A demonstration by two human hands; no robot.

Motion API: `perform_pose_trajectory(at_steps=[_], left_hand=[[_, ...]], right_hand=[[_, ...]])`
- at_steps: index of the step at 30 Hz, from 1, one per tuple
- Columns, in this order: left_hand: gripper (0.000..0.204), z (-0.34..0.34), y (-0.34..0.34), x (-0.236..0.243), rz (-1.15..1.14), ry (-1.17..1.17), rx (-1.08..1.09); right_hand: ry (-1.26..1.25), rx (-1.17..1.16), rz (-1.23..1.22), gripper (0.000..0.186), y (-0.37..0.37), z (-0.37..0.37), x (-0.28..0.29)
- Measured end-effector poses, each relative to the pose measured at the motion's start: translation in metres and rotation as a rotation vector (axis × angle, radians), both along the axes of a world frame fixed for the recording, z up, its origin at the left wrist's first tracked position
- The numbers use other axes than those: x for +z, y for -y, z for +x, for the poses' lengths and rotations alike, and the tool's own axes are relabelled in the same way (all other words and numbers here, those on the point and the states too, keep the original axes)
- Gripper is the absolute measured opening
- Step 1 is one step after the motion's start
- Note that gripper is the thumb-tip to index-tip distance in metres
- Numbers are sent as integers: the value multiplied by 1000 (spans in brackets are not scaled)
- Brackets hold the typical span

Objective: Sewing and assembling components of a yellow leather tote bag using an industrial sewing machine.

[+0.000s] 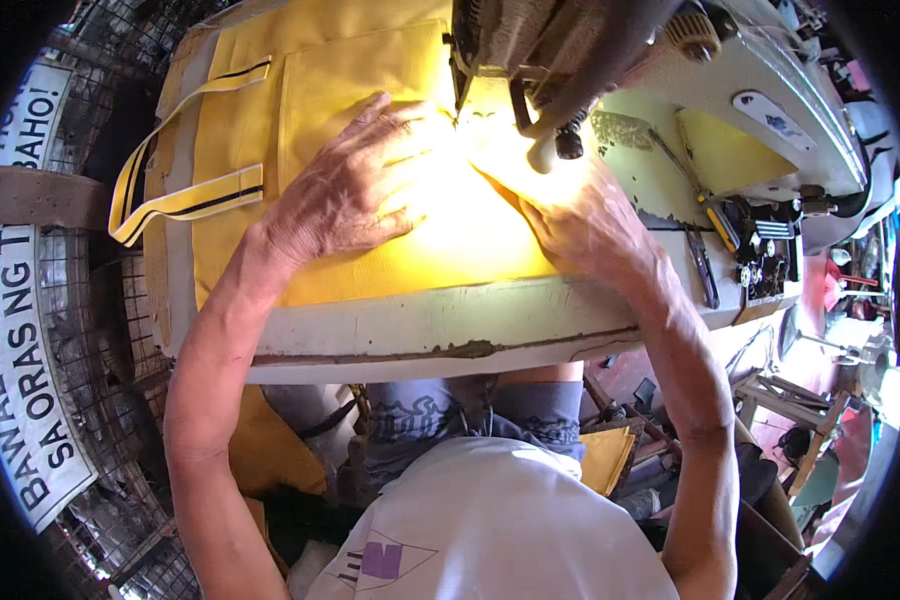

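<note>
1 yellow fabric panel (240,130) is lying flat on the pale sewing table (440,320), passing beneath the head of 1 sewing machine (515,40). The panel's near edge is running left to right; its right part is disappearing under the machine and into glare, so its long axis cannot be determined. 1 strap handle (205,198) is forming a curved loop that is pointing left, beyond the panel's side, with its 2 ends resting on the panel and pointing right. The strap is showing yellow webbing with pale edges and 1 dark lengthwise stripe. 1 rectangular overlay (360,70) of matching smooth, woven-looking material is covering the panel's middle.

2 hands are working at the panel. The left hand (355,185) is pressing palm down, its fingers extending toward the needle area, slightly apart. The right hand (585,210) is resting on the panel's right part; glare is hiding its fingertips, so whether they are pinching the fabric cannot be determined. 1 screwdriver (718,222) with a yellow-and-black handle is lying at right.
</note>
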State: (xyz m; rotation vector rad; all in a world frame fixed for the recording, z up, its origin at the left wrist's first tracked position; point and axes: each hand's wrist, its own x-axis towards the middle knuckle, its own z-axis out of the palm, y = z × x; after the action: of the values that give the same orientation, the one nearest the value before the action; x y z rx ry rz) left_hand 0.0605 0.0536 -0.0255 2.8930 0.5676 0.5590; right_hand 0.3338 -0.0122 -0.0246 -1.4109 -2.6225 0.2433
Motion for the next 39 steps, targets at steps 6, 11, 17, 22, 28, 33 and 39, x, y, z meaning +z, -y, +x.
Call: perform_pose_trajectory(at_steps=[6, 11, 17, 22, 28, 33, 39], left_hand=[[51, -12, -1, 3, -162, 13, 110], [49, -8, -2, 3, -38, -17, 66], [47, 2, -6, 4, -83, 38, 70], [51, -4, -1, 4, -83, 23, 133], [54, 5, 7, 4, -59, 2, 187], [53, 3, 10, 3, -63, 15, 207], [59, 43, 59, -4, 54, -112, 573]], right_hand=[[-450, -157, 268, 42, 69, 82, 49], [233, -369, 840, 43, 31, 283, 176], [575, -580, 317, 47, -104, 473, 191], [97, -630, 30, 46, -91, 435, 176], [-489, -835, 547, 46, 10, 410, 105], [-496, -1119, 1053, 45, 5, 321, 64], [-432, -1029, 947, 45, 26, 367, 69]])
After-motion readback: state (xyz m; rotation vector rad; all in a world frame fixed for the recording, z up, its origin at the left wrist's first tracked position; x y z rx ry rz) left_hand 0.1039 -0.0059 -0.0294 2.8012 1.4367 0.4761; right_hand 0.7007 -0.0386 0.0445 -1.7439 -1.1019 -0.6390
